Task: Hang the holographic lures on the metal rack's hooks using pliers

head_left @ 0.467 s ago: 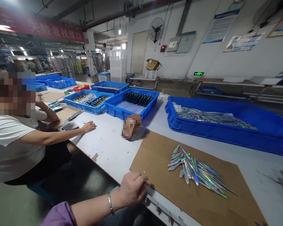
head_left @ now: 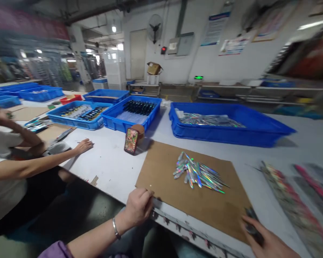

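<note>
Dark tool sits in the right hand at the near right corner of the cardboard sheet; it may be a cutter or a clip, but blur hides its shape. That hand's fingers and thumb close partway around it, probably just enough to keep it from slipping. The left hand is curled into a loose fist, nothing visible in it, by the sheet's near left corner, the worktop's front edge seemingly giving it a rest. Silver slivers are heaped mid-sheet, within reach of both hands; the cardboard presumably shields the white worktop. Beyond its far edge stands a blue tray with more slivers, clear of the hands. At the far left corner a phone leans on a brown round object (evidently propped for viewing). Farther left, a co-worker's hand rests on the worktop.
</note>
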The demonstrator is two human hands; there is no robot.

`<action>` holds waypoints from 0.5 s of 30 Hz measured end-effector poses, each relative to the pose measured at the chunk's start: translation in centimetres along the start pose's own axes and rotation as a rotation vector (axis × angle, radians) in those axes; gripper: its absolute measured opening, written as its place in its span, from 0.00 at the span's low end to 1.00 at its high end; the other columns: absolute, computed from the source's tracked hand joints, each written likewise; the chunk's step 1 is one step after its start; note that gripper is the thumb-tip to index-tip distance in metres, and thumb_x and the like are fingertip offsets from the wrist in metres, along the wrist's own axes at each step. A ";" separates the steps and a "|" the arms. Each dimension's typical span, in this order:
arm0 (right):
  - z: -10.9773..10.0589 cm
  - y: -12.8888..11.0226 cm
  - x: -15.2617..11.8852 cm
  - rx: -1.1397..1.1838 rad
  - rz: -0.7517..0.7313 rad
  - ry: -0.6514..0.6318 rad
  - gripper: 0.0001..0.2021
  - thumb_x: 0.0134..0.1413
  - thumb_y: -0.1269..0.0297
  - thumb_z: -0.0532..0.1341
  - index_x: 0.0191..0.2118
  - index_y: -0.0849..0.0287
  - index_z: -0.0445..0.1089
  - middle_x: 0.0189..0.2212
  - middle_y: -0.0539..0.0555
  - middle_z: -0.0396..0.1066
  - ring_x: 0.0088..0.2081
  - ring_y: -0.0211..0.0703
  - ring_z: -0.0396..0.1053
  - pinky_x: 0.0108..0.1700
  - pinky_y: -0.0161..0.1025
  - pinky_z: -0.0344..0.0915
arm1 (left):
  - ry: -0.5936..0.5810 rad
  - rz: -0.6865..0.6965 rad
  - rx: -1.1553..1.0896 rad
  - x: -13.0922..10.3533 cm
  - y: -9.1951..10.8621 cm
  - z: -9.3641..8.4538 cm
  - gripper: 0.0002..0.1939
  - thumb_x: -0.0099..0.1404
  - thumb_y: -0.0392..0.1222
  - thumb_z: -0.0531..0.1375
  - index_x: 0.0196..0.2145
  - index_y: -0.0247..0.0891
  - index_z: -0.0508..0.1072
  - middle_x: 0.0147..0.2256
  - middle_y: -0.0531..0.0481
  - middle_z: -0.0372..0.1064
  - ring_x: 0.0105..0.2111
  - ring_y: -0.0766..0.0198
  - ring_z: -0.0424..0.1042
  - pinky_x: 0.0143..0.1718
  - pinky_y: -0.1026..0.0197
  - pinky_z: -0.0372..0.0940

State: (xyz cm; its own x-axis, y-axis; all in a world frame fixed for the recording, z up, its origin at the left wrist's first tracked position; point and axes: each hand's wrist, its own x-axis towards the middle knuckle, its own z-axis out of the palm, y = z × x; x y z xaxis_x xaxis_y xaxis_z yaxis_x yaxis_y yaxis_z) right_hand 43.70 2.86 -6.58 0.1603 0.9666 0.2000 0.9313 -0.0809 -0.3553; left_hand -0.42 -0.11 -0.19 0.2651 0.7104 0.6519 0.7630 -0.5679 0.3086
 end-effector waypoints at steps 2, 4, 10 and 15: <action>-1.5 -2.2 -0.6 0.004 0.007 -0.028 0.26 0.59 0.44 0.48 0.49 0.50 0.75 0.42 0.61 0.80 0.35 0.58 0.79 0.35 0.49 0.73 | -0.064 -0.037 -0.072 0.6 -0.2 -0.6 0.09 0.69 0.33 0.52 0.44 0.39 0.70 0.31 0.47 0.71 0.30 0.61 0.70 0.31 0.61 0.62; -2.4 -3.7 -0.8 0.005 -0.001 -0.011 0.25 0.60 0.48 0.48 0.51 0.52 0.75 0.42 0.61 0.80 0.39 0.58 0.79 0.39 0.49 0.73 | -0.179 -0.089 -0.194 1.7 -0.5 -1.4 0.09 0.70 0.34 0.53 0.43 0.40 0.71 0.34 0.47 0.73 0.33 0.62 0.72 0.34 0.62 0.65; -2.8 -5.0 -0.9 -0.032 -0.032 0.001 0.21 0.65 0.54 0.48 0.52 0.53 0.73 0.42 0.60 0.79 0.38 0.55 0.78 0.38 0.46 0.70 | -0.382 -0.117 -0.243 9.5 -1.5 -1.5 0.07 0.69 0.37 0.56 0.39 0.38 0.75 0.34 0.47 0.74 0.31 0.64 0.72 0.35 0.64 0.66; -3.0 -5.5 -0.8 -0.062 -0.044 -0.002 0.18 0.66 0.59 0.50 0.53 0.52 0.72 0.43 0.59 0.79 0.38 0.52 0.77 0.37 0.43 0.68 | -0.548 -0.192 -0.045 17.9 -1.5 3.8 0.10 0.67 0.34 0.57 0.40 0.35 0.79 0.39 0.43 0.78 0.39 0.60 0.76 0.44 0.62 0.67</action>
State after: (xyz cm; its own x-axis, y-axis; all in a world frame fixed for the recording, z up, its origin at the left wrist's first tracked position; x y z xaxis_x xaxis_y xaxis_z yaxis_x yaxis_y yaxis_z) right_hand 39.46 1.79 -2.09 0.1183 0.9701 0.2121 0.9558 -0.0533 -0.2892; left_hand 5.45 15.02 8.41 0.4002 0.9069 0.1317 0.8048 -0.4166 0.4228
